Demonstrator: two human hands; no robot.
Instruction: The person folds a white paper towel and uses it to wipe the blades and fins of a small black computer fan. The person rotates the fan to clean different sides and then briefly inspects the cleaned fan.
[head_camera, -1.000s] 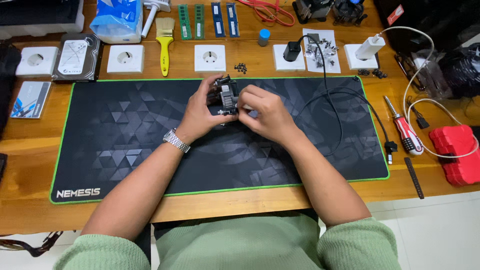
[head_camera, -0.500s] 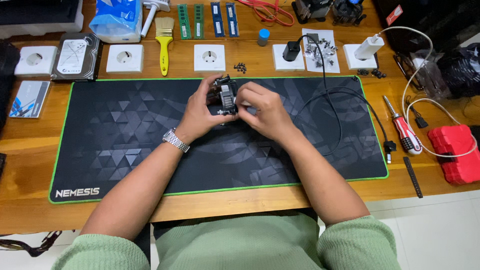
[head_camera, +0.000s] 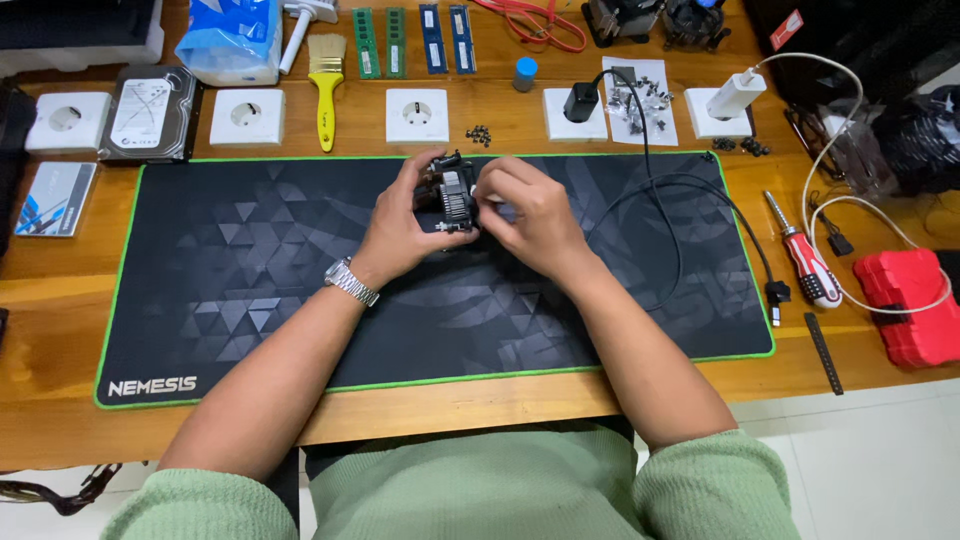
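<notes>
A small black cooler with metal fins (head_camera: 452, 192) is held between both hands over the upper middle of the black desk mat (head_camera: 250, 260). My left hand (head_camera: 402, 225), with a metal wristwatch, cups it from the left. On the cooler's right side my right hand (head_camera: 528, 215) has its fingers pressed against the part. The hands hide much of the cooler.
Behind the mat lie a hard drive (head_camera: 150, 113), white wall sockets (head_camera: 417, 115), a yellow brush (head_camera: 326, 85), several memory sticks (head_camera: 410, 40) and small screws (head_camera: 479, 134). A black cable (head_camera: 680, 215) loops over the mat's right side. A red screwdriver (head_camera: 808, 265) and red case (head_camera: 915, 305) lie right.
</notes>
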